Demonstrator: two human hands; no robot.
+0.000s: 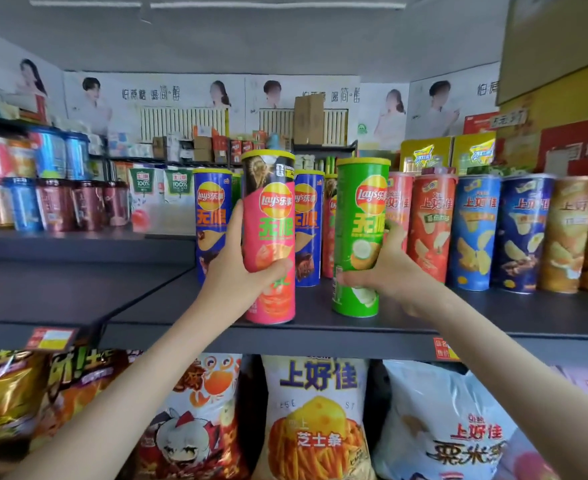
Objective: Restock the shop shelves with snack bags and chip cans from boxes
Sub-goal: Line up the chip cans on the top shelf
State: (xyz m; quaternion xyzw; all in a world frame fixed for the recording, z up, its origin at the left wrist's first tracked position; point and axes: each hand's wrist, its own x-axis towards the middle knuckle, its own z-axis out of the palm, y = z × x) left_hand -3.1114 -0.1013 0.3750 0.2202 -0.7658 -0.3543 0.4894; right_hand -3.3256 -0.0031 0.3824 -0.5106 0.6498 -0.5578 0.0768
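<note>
Gripping pink can (275, 216), green can (360, 209) | blue cans (212, 216) just behind

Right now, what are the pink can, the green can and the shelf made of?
Pink can and green can: probably cardboard tubes with glossy printed wrap; light glints on them. Shelf: likely painted metal, dark grey, matt, thin flat edge.

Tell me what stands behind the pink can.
Behind the pink can, a blue can shows on its left and another blue can on its right. The space directly behind is covered.
</note>
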